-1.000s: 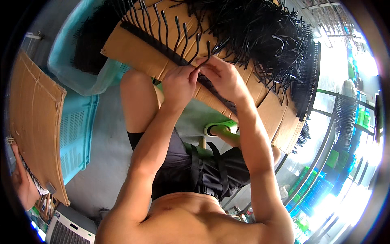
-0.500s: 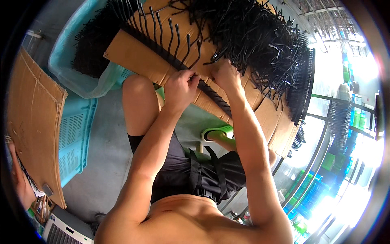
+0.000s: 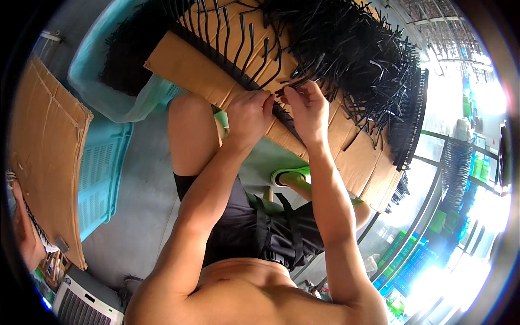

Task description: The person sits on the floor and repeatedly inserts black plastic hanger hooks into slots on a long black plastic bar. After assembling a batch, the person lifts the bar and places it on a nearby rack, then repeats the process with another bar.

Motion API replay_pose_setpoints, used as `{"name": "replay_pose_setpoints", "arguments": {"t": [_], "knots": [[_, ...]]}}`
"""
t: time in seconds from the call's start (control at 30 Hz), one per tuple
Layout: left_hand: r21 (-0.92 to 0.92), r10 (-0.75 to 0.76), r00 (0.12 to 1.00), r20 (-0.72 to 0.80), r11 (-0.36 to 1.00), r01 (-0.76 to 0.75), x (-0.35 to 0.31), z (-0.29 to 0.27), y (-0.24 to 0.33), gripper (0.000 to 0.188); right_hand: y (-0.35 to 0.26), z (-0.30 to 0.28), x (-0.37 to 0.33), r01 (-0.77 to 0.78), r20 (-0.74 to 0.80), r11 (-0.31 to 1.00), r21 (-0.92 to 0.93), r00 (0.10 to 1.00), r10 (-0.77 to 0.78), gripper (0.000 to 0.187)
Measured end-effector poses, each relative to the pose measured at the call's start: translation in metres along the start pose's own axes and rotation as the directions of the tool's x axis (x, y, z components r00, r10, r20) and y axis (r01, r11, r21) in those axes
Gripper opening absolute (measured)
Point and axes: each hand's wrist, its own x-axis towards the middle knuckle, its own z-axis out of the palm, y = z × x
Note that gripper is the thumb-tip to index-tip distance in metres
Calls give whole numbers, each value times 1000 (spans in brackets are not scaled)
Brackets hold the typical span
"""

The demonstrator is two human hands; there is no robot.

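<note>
Two hands were seen, the left hand [image 3: 250,111] and the right hand [image 3: 307,108], held close together with fingertips nearly meeting. One thin black plastic piece [image 3: 290,86] was pinched between them, each hand closed on an end of it. It lay at the near edge of one brown cardboard sheet [image 3: 195,76] resting across the knees. A heap of black plastic pieces [image 3: 346,49], too many to be counted, was piled toward the far right corner of that cardboard, and a row of curved black strips [image 3: 233,38] was laid out toward its far left. One turquoise tub [image 3: 95,70] holding more black pieces was set on the floor beyond the left edge. A turquoise crate [image 3: 103,173] and a second cardboard sheet [image 3: 49,157] were placed at the left. One green sandal [image 3: 290,176] was seen below the cardboard.
</note>
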Motion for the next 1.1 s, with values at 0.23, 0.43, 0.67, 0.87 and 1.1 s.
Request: {"name": "replay_pose_setpoints", "arguments": {"t": [0.23,0.43,0.67,0.87,1.1], "knots": [[22,17,1000,0,1000,-17,0,-2,3,6,9,5,-6,37,-17,999,24,999,-36,16],[2,55,998,-2,998,-55,1,-2,-1,4,1,9,-9,211,32,938,-276,977,-210,13],[-28,-124,992,19,992,124,-4,-8,14,8,-6,-7,-4,80,20,993,-82,997,-79,12],[4,-29,996,89,1000,29,-12,1,10,8,11,-6,-15,15,-33,998,63,999,-13,13],[29,81,995,61,996,-83,-8,-1,14,5,12,-6,-15,23,-41,1000,3,999,-23,12]]}}
